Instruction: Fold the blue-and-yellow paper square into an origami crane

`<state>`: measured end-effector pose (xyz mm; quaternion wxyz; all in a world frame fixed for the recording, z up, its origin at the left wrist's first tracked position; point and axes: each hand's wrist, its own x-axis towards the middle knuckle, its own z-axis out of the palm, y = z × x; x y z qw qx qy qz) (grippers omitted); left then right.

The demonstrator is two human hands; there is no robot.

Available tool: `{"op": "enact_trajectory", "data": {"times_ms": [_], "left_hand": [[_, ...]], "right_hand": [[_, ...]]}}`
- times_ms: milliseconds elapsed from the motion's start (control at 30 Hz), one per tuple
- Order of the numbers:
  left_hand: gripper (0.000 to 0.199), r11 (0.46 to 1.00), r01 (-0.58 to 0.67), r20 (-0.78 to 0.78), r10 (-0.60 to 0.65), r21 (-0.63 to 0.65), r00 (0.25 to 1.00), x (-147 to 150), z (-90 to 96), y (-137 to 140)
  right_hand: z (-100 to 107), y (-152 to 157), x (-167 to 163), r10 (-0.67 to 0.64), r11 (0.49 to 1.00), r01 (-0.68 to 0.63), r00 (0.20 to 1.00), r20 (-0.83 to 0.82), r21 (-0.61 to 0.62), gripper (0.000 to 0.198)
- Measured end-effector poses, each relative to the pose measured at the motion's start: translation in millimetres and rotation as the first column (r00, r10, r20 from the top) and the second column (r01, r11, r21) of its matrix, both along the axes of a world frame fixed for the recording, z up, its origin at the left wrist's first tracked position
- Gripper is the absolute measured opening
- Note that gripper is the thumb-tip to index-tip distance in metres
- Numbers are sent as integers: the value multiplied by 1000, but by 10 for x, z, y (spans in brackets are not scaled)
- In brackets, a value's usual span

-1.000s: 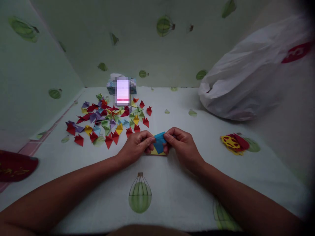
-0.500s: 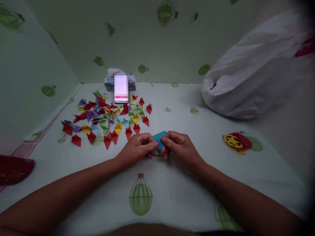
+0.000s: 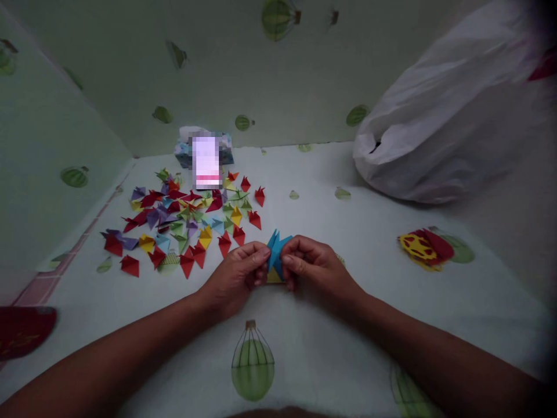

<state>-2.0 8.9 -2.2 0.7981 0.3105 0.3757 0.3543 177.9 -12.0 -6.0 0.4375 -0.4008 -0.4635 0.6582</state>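
Observation:
Between my two hands is a piece of folded blue paper (image 3: 275, 253), with pointed tips standing up. My left hand (image 3: 243, 267) pinches its left side between thumb and fingers. On the right side, my right hand (image 3: 313, 261) grips it with thumb and bent fingers. Below the blue paper, something flat and yellow (image 3: 275, 277) shows in part; my hands hide most of it. To the left and behind lies a spread of small folded paper figures (image 3: 191, 220) in red, yellow, purple, green and blue.
A phone with a lit, blurred screen (image 3: 207, 162) leans against a tissue box (image 3: 183, 152). At the back right sits a large white plastic bag (image 3: 418, 139). Red and yellow cut-outs (image 3: 424, 247) lie on the right. A dark red object (image 3: 26, 331) is at the left edge.
The blue paper has turned from a flat slanted shape to an opened one with upright points. My hands have moved slightly apart. The camera view has shifted a little.

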Motion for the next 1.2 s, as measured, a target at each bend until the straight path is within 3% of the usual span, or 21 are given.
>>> {"op": "enact_trajectory", "data": {"times_ms": [167, 267, 467, 667, 733, 767, 867, 967, 1033, 1100, 1200], "left_hand": [[29, 997, 72, -18, -72, -14, 997, -2, -11, 6], [28, 993, 92, -77, -86, 74, 993, -7, -38, 0], [22, 956, 57, -240, 14, 287, 971, -25, -35, 2], [17, 859, -25, -308, 211, 512, 928, -36, 34, -47], [13, 777, -5, -356, 294, 630, 887, -58, 39, -72], [11, 710, 26, -377, 342, 704, 861, -73, 40, -81], [7, 416, 173, -377, 480, 893, 792, -118, 42, -87], [13, 107, 295, -304, 544, 950, 782, -155, 35, -58], [16, -69, 296, -211, 549, 953, 809, -170, 21, -30], [17, -163, 286, -154, 549, 944, 822, -180, 7, -9], [16, -187, 304, -159, 545, 934, 824, -185, 0, 0]], "right_hand": [[7, -2, -14, -2, 1000, 1, 1000, -23, -16, 24], [10, -5, -7, 14, 1000, -14, 999, -30, -1, 24], [16, -20, -2, 26, 999, -24, 999, -46, 39, 21], [30, -59, 6, -25, 973, -1, 993, 113, 230, 11], [46, -81, 11, -103, 937, 20, 970, 221, 348, 7], [54, -91, 14, -143, 908, 17, 952, 271, 418, 7], [68, -104, 21, -250, 803, -25, 892, 376, 595, 9], [54, -94, 27, -352, 692, -60, 841, 410, 719, 10], [33, -84, 30, -402, 610, -78, 827, 393, 788, 11], [16, -79, 32, -421, 546, -97, 827, 373, 832, 11], [7, -87, 36, -443, 481, -129, 818, 367, 867, 13]]}}
